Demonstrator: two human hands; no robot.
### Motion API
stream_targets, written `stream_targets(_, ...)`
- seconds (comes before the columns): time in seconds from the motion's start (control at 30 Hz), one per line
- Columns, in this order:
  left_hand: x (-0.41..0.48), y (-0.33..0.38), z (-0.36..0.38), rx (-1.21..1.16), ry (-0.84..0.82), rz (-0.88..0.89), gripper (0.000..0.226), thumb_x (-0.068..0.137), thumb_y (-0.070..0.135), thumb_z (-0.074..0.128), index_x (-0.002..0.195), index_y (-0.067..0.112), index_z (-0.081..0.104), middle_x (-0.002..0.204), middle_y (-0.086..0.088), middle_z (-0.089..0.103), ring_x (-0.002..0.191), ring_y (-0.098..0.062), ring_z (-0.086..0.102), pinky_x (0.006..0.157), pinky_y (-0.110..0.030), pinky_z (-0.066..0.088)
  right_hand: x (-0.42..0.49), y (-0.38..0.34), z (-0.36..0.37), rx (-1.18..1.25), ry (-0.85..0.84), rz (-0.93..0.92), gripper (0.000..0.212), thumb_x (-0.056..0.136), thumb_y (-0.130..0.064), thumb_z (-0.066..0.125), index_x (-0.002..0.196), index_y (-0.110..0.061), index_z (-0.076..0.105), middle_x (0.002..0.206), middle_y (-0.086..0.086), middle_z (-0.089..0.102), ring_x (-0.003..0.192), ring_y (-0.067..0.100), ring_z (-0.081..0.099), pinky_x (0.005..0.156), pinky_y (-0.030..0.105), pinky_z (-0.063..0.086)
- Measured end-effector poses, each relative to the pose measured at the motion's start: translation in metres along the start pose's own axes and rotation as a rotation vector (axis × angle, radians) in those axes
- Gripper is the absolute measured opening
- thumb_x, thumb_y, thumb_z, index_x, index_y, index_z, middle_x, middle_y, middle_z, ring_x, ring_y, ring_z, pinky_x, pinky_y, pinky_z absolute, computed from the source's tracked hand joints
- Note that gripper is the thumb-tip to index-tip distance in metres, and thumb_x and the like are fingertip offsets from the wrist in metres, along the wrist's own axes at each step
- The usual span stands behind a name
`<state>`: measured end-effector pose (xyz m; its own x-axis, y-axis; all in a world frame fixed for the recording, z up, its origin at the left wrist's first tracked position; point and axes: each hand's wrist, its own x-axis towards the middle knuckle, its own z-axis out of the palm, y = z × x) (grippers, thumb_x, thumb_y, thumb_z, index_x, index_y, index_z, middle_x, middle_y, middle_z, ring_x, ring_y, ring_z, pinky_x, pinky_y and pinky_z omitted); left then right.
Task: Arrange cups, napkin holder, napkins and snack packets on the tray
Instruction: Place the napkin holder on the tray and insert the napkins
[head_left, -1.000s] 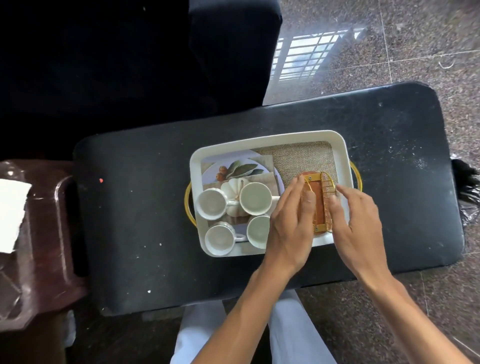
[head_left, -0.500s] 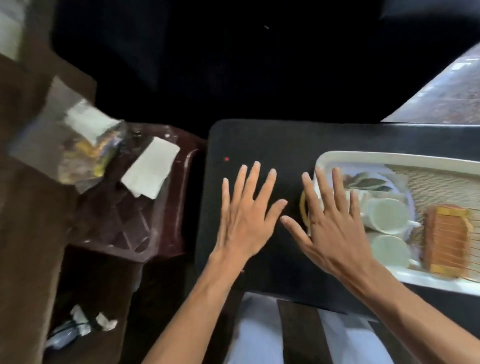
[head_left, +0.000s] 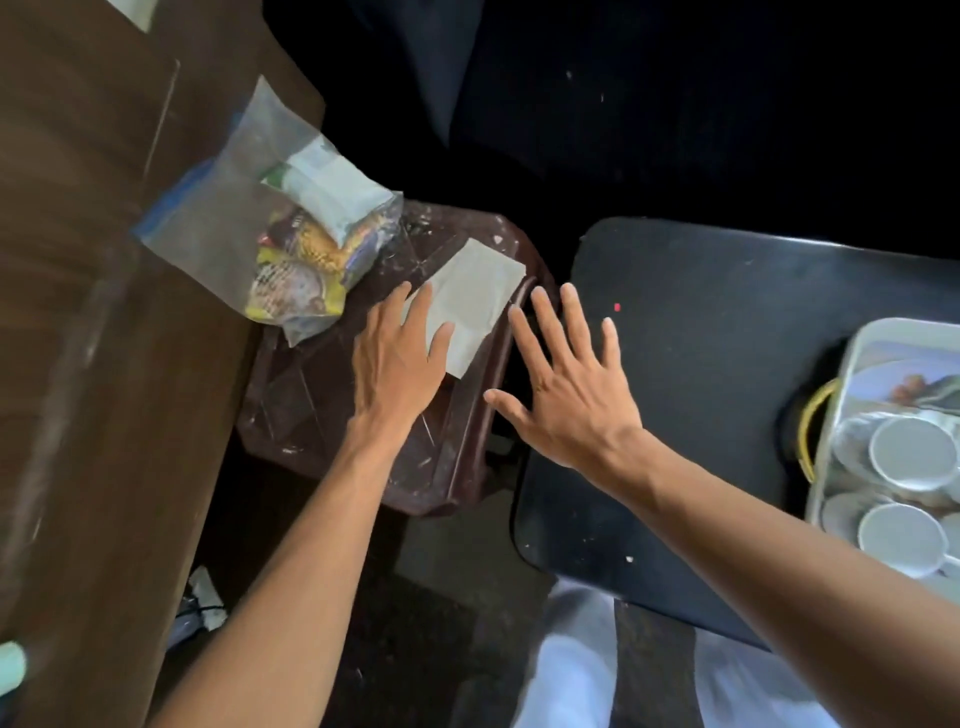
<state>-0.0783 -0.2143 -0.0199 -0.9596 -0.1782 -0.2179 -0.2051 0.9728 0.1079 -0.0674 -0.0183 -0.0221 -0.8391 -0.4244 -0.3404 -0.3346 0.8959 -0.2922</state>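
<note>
A white napkin lies on a dark brown plastic stool. My left hand is spread flat over the stool, its fingertips at the napkin's near edge. My right hand hovers open with straight fingers over the gap between the stool and the black table. A clear bag of snack packets rests at the stool's far left. At the right edge, the white tray holds white cups and a patterned plate. The napkin holder is out of view.
A brown wooden surface fills the left side. The tray has a yellow handle facing me. Dark floor and scraps lie below the stool; my white trousers show at the bottom.
My view has swung left from the tray. Both hands left the napkin holder on the tray and moved left with fingers spread; the left now reaches the napkin on the stool.
</note>
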Motion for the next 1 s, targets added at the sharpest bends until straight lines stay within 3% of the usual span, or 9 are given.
stream_targets(0.23,0.02,-0.017,0.003,-0.061,0.002,0.029,0.053,0.094,0.031,0.068,0.142,0.013,0.054,0.131,-0.013,0.06,0.117,-0.037,0.058,0.088,-0.051,0.053,0.027,-0.031,0.014,-0.03,-0.063,0.014,0.084,0.094,-0.072,0.018,0.159,-0.023,-0.003,0.166,0.005,-0.016,0.15,0.029,-0.025,0.119,0.06,-0.003)
stream_targets(0.43,0.03,-0.02,0.002,-0.199,0.036,0.018,0.048,0.09,0.027,0.073,0.135,0.015,0.059,0.118,-0.013,0.063,0.112,-0.036,0.059,0.09,-0.051,0.051,0.032,-0.032,0.019,-0.03,-0.072,0.032,0.081,0.095,-0.071,0.018,0.159,-0.023,0.008,0.167,0.005,-0.014,0.151,0.029,-0.023,0.118,0.062,-0.003)
stream_targets(0.6,0.037,-0.018,-0.006,-0.398,-0.013,-0.105,0.04,0.087,0.023,0.076,0.125,0.019,0.067,0.09,0.003,0.07,0.088,-0.027,0.068,0.078,-0.039,0.056,0.029,-0.027,0.017,0.044,-0.031,0.013,0.078,0.097,-0.066,0.026,0.159,-0.022,0.008,0.167,0.006,-0.01,0.152,0.03,-0.02,0.12,0.061,0.001)
stream_targets(0.67,0.036,-0.015,-0.011,-0.505,-0.04,-0.159,0.026,0.086,0.02,0.076,0.112,0.019,0.074,0.085,0.007,0.07,0.083,-0.024,0.071,0.074,-0.035,0.058,0.024,-0.024,0.014,0.204,0.059,0.041,0.078,0.098,-0.059,0.039,0.158,-0.019,0.012,0.167,0.008,0.0,0.153,0.03,-0.01,0.122,0.057,0.008)
stream_targets(0.8,0.017,0.003,-0.018,-0.798,-0.071,-0.224,0.013,0.089,0.013,0.073,0.091,0.026,0.073,0.088,0.008,0.075,0.085,-0.016,0.072,0.076,-0.038,0.061,0.007,-0.013,0.007,0.828,0.24,0.276,0.071,0.096,-0.043,0.057,0.153,-0.013,0.028,0.159,0.006,0.029,0.147,0.022,0.025,0.118,0.035,0.029)
stream_targets(0.87,0.0,0.022,-0.021,-0.968,-0.109,-0.233,0.018,0.092,0.012,0.072,0.089,0.03,0.071,0.086,0.012,0.076,0.082,-0.007,0.072,0.075,-0.03,0.059,-0.005,-0.003,0.002,1.072,0.226,0.419,0.067,0.095,-0.045,0.059,0.151,-0.017,0.034,0.148,-0.003,0.045,0.134,0.012,0.044,0.105,0.022,0.041)
stream_targets(0.93,-0.018,0.045,-0.02,-1.122,-0.164,-0.263,0.016,0.093,0.012,0.07,0.093,0.027,0.072,0.088,0.009,0.078,0.085,-0.005,0.073,0.079,-0.028,0.06,-0.019,0.009,-0.003,1.214,0.235,0.498,0.054,0.095,-0.048,0.058,0.142,-0.023,0.049,0.129,-0.017,0.059,0.111,-0.003,0.058,0.082,0.009,0.046)
stream_targets(1.0,-0.036,0.071,-0.016,-1.262,-0.228,-0.298,0.013,0.095,0.008,0.068,0.1,0.021,0.071,0.097,0.004,0.08,0.094,-0.012,0.075,0.087,-0.031,0.062,-0.037,0.023,-0.007,1.276,0.286,0.522,0.035,0.097,-0.049,0.054,0.121,-0.027,0.065,0.105,-0.024,0.069,0.091,-0.009,0.063,0.069,0.009,0.047)
